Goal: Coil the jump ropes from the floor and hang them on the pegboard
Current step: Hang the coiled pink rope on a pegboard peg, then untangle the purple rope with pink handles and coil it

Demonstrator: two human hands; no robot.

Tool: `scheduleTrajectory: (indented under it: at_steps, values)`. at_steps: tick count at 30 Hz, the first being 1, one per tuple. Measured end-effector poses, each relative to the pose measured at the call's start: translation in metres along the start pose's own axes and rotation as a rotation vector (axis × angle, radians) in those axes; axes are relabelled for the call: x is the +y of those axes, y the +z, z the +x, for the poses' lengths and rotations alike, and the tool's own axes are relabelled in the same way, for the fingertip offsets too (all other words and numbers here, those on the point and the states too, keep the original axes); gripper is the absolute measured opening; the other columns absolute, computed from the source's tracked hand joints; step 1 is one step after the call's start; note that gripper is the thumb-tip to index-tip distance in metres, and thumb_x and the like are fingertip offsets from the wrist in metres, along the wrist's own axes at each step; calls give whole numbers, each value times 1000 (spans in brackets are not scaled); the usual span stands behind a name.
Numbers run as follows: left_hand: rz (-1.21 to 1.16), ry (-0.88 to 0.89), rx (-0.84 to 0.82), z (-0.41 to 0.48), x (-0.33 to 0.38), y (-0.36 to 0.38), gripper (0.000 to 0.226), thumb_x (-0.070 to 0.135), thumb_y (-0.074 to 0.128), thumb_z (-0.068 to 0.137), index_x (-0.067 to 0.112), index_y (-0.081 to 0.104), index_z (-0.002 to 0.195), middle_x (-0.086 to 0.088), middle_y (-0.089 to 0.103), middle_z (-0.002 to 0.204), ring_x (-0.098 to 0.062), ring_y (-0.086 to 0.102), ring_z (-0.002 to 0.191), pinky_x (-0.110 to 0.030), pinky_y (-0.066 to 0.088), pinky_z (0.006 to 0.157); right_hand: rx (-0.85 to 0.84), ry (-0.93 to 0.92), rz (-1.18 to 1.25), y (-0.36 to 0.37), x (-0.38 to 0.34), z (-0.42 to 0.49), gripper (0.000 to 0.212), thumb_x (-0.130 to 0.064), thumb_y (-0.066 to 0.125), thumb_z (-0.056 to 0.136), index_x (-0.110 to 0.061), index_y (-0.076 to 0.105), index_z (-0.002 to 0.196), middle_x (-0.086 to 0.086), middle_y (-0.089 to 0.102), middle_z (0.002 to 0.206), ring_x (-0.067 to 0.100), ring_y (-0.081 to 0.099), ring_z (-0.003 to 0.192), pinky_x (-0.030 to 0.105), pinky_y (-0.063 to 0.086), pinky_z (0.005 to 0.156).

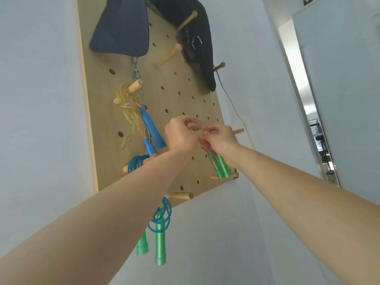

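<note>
You'll find no text to read here (the small green sign (pixel 307 0) up high is too blurred).

Bright plastic colours on a pale tan wooden pegboard (pixel 181 103) dotted with a regular grid of dark round holes.
The round wooden pegs (pixel 135 87) are a light honey tone. A translucent yellow braided jump rope (pixel 126 112), mixed with orange-pink strands, carries plain blue tapered handles (pixel 152 128). A bright blue coiled jump rope (pixel 134 162) has translucent green plastic handles (pixel 160 245). A translucent pink plastic jump rope (pixel 204 145) ends in matching green grips (pixel 223 168). Above hang a flat navy fabric piece (pixel 123 27), a black fabric bag (pixel 203 44) and a silver metal chain (pixel 137 68). The painted wall (pixel 41 99) is pale bluish white.
</note>
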State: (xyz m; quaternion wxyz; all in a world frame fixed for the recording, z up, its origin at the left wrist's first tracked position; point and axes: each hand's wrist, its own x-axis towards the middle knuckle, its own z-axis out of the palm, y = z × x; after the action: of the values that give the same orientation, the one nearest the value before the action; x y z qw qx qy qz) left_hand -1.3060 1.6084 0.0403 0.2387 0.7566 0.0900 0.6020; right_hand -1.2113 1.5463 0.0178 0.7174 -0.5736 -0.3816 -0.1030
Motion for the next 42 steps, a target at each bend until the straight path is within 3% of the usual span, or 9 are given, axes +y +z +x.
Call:
scheduleTrajectory:
  at_steps: [5,9,12,14,17,23,31,36,42]
  values:
    - [-45,-67,-12,-4,-9,4,40,-8,46,90,23,70,99,19,61,82,-10,61,86,-27,55,76,-113,59,-29,3,13,-5,21,-11,59,98,-7,61,119,10,70,84,7,67,55,18,49,47]
    - [-102,-51,-89,-19,-14,0,52,-10,46,90,25,66,121,7,63,120,-5,68,76,-24,59,59,-129,51,-145,-16,32,-15,23,-20,72,88,-13,66,109,4,71,105,15,69,93,32,57,88]
    - [-48,49,-133,-40,-16,-9,63,-14,48,80,29,66,122,6,56,134,-14,58,118,-21,56,69,-127,56,-206,-42,42,-35,31,-27,74,76,-21,70,106,-1,72,105,17,68,99,36,53,96]
    - [-14,176,-147,-57,-16,-13,55,-10,52,77,27,70,113,7,59,124,-13,56,118,-29,52,89,-135,2,-276,-62,48,-56,28,-27,76,76,-22,71,103,-2,72,101,16,68,96,28,53,86]
    - [-53,231,-324,-93,-16,-14,34,1,61,80,30,74,94,16,59,97,-4,59,91,-18,47,81,-129,-85,-437,-93,58,-96,15,-23,77,84,-23,72,98,-4,71,89,12,67,82,18,50,65]
    - [-36,180,-846,-186,-42,18,22,14,68,86,34,74,90,21,70,95,-2,61,104,-21,51,86,-219,-43,-577,-149,111,-196,12,-23,77,84,-26,72,95,-8,71,83,6,66,79,17,50,76]
    - [43,-76,-1453,-359,-125,104,13,22,66,90,27,76,98,13,72,92,-5,66,87,-22,51,80,-308,395,-716,-219,262,-343,12,-22,78,84,-27,71,93,-8,69,81,9,65,75,28,54,75]
    - [47,-293,-1765,-494,-185,155,26,-3,55,91,7,73,107,-1,71,99,-12,63,92,-8,48,70,-451,740,-808,-261,357,-442,16,-20,72,86,-32,62,92,-15,66,78,5,61,71,24,50,70]
    - [59,-511,-1924,-657,-255,183,21,-2,59,91,2,73,107,-14,73,110,-14,62,86,-34,55,90,-551,1043,-804,-278,437,-559,22,-11,70,84,-25,63,99,-12,65,75,1,55,64,21,41,65]
